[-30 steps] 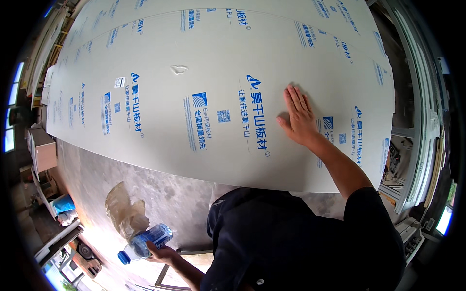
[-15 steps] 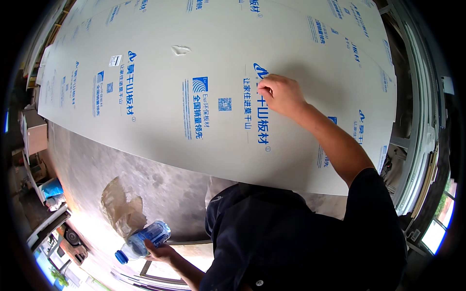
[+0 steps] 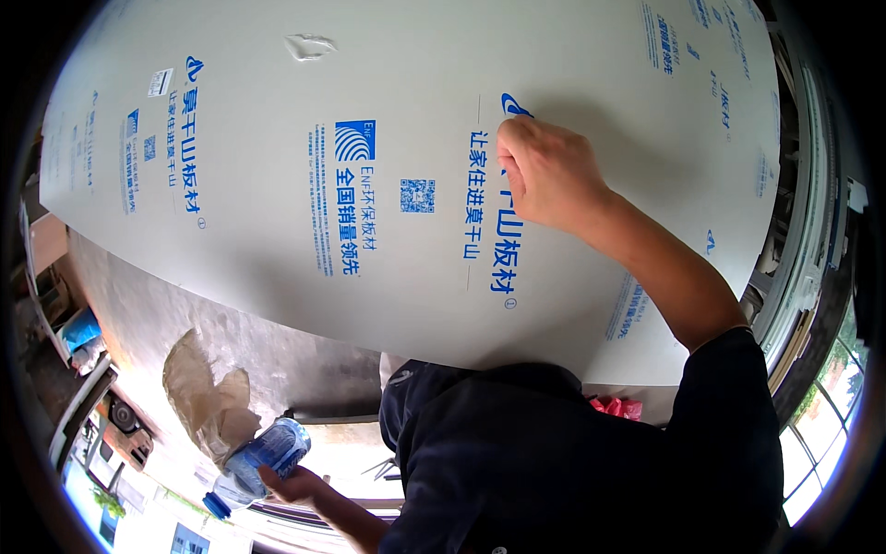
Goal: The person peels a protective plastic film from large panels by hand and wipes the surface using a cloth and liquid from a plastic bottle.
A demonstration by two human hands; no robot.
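Observation:
A clear plastic bottle [image 3: 280, 445] with a blue cap and blue label lies tilted in my left hand [image 3: 297, 484], its cap end pointing down and left. Right behind the bottle is a crumpled beige sheet or bag [image 3: 205, 397]; whether my hand also holds it, I cannot tell. My right hand [image 3: 552, 175] is closed at the pale board [image 3: 406, 305], its curled fingers over a line of blue print. Anything inside those fingers is hidden. Toward the far left part of the board sits a small whitish wrinkled scrap or peeled patch [image 3: 310, 47].
A small white label [image 3: 160, 83] is on the board's left part. Grey concrete floor [image 3: 268, 355] shows below the near edge. Red crumpled plastic [image 3: 616, 407] lies by my right side. Shelving with a blue bag [image 3: 81, 328] stands at left, metal framing [image 3: 801, 231] at right.
My view has shifted closer to the board, so its print looks larger. My right hand remains closed over the same print, and the bottle stays in my left hand.

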